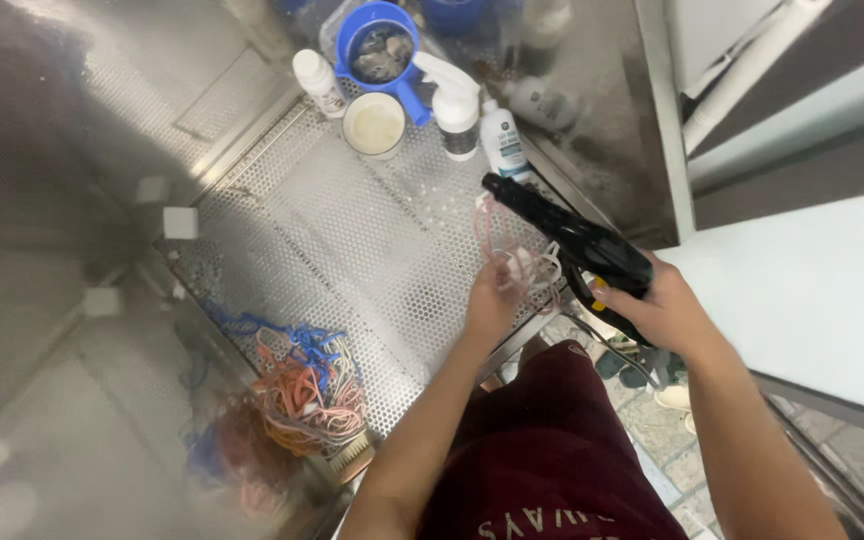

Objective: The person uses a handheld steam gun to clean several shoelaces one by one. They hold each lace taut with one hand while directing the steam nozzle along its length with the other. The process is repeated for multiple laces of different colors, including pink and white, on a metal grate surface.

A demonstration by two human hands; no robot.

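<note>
My right hand [664, 312] grips a black spray gun [564, 238] whose nozzle points up and left over a perforated metal tray [342, 240]. My left hand [492, 300] holds a small bundle of pink and white rubber bands [514, 255] just in front of the gun's barrel. A bigger heap of orange, pink and blue rubber bands [304, 390] lies at the tray's near left edge, beside a brush [352, 458].
At the tray's far end stand a blue scoop [380, 50], a white cup [374, 124], a small white bottle [318, 82], a white spray bottle [452, 100] and another bottle [502, 140]. Shiny steel walls surround the tray; a white surface [812, 300] lies right.
</note>
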